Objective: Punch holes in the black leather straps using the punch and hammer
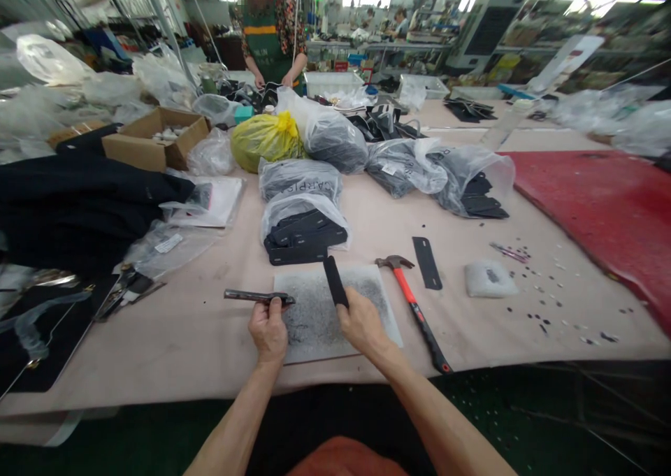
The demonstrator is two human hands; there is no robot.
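My left hand (269, 330) is closed round a dark metal rod-like tool (251, 295), which looks like a punch and lies level, pointing left. In my right hand (364, 321) is a black strip (334, 280) with a rounded end, gripped at its near end and tilted upward. Both hands are over a worn, speckled white board (309, 343). Right of the board lies a claw hammer (414, 308) with a red and black handle. Beyond the hammer is a flat black piece (427, 263) with slots at its ends.
An open plastic bag of black pieces (304, 235) lies just behind the board. To the right are a wrapped white block (490, 279), a pink pen-like tool (508, 252), scattered black bits and a red sheet (592, 210). Dark cloth (78, 203) covers the left. A co-worker (270, 35) stands across the table.
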